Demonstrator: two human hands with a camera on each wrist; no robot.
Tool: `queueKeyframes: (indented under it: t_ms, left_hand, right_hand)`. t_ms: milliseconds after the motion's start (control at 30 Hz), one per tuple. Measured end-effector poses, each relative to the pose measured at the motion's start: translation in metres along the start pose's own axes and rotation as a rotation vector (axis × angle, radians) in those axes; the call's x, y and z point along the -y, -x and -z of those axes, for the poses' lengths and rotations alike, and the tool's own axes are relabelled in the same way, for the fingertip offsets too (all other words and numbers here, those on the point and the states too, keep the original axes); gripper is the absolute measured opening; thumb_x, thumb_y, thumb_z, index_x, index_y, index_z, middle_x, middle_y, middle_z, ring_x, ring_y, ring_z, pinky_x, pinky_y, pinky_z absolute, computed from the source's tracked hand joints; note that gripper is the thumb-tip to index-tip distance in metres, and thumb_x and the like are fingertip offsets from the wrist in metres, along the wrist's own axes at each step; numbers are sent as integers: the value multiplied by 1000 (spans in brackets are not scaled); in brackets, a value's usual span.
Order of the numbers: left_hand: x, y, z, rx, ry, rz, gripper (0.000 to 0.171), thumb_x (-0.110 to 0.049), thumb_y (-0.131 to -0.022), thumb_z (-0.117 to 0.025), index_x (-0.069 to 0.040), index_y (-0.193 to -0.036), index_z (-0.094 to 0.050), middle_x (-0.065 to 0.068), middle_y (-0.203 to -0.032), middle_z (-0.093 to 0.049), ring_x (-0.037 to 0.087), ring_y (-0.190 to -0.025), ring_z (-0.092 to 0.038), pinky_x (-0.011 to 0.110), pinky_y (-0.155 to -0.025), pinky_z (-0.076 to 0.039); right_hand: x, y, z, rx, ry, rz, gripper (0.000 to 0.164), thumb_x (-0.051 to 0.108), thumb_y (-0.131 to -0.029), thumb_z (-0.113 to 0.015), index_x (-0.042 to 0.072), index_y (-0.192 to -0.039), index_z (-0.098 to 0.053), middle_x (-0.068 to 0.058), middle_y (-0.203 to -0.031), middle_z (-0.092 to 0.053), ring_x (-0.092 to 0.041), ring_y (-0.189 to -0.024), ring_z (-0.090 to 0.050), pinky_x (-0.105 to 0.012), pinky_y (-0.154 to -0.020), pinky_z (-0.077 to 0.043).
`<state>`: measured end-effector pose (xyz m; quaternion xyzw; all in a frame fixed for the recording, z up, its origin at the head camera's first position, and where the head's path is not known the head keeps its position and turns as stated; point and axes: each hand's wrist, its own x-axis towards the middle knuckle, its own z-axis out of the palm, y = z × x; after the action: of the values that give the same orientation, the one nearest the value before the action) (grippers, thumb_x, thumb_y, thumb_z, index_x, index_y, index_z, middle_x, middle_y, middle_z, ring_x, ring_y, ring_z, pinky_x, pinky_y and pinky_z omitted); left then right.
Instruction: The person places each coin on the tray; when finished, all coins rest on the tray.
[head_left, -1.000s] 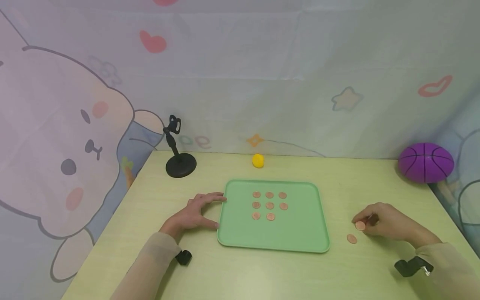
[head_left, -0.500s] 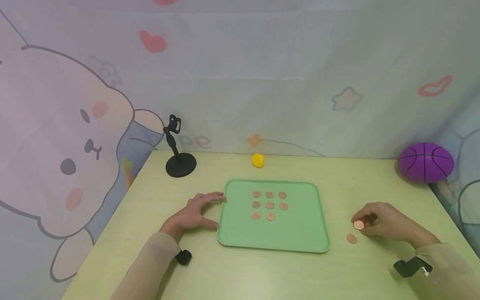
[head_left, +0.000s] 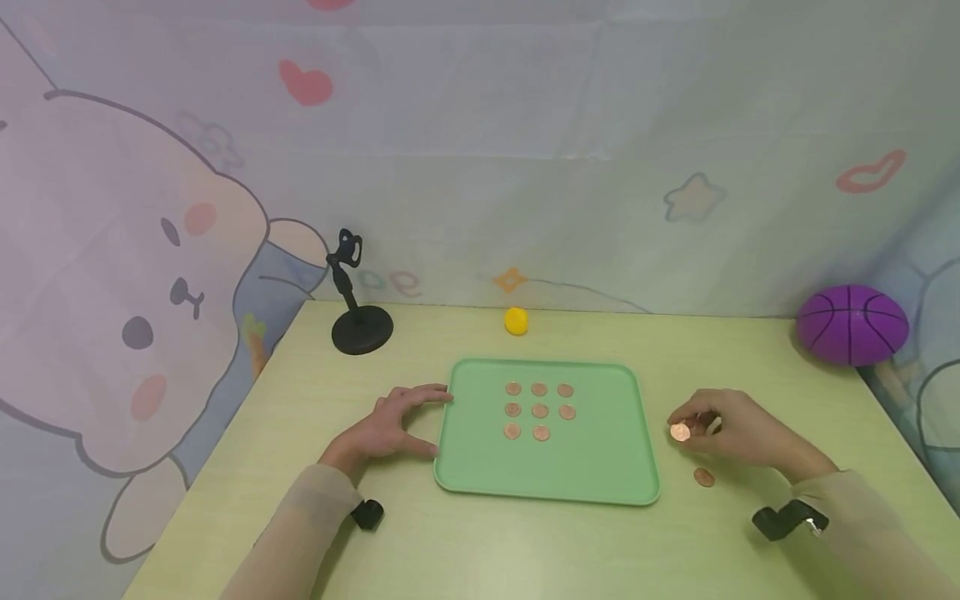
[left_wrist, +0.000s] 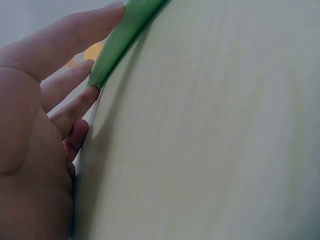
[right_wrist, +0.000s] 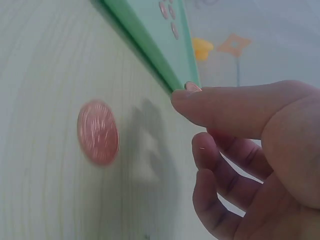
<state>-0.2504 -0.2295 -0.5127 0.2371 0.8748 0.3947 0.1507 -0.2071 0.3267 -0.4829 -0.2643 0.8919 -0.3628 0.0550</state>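
Note:
A green tray lies on the table with several copper coins set in rows on it, two of them in the nearest row. My left hand rests at the tray's left edge, fingers and thumb extended and touching the rim; the left wrist view shows the fingertips against the green edge. My right hand pinches a copper coin between thumb and finger, just right of the tray and above the table. Another copper coin lies flat on the table below that hand, also large in the right wrist view.
At the back left stands a black stand with a clip top. A small yellow ball sits behind the tray. The purple ball is at the back right corner. A printed cloth hangs behind the table.
My right hand has lifted the pinched coin and moved left toward the tray, away from the coin on the table. The left hand and the tray have not moved.

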Motion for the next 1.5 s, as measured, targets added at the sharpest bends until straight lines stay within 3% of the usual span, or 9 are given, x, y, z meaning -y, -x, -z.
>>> queueKeyframes:
  t_ms: [433, 667, 1033, 1500]
  left_hand:
    - [2, -2, 1, 3, -20, -14, 80, -34, -77, -94, -30, -148, -59, -5, -164, -44, 28, -138, -36, 56, -107, -21]
    - [3, -3, 0, 7, -35, -23, 80, -35, -77, -94, -30, -148, -59, -5, -165, -42, 27, -137, -36, 55, -106, -22]
    - [5, -3, 1, 0, -40, -22, 80, -35, -76, -95, -32, -148, -59, -6, -166, -41, 27, -136, -36, 54, -106, -22]
    - [5, -2, 1, 0, -28, -22, 80, -35, -76, -95, -32, -148, -59, -7, -166, -41, 27, -136, -36, 53, -105, -23]
  right_hand:
    - [21, -46, -31, 13, -27, 78, 24, 9, -85, -88, 16, -107, -81, 8, -95, -72, -7, -78, -64, -28, -69, -56]
    - [38, -64, -48, 27, -15, 76, 23, 7, -84, -88, 15, -105, -83, 9, -96, -73, -7, -78, -63, -28, -74, -56]
    - [55, -83, -72, 68, 41, 85, 18, 10, -87, -85, 12, -104, -82, 6, -94, -73, -7, -78, -61, -27, -71, -54]
    - [62, -92, -89, 69, 46, 5, 19, 11, -83, -87, 13, -101, -81, 8, -90, -73, -6, -72, -60, -26, -69, -52]
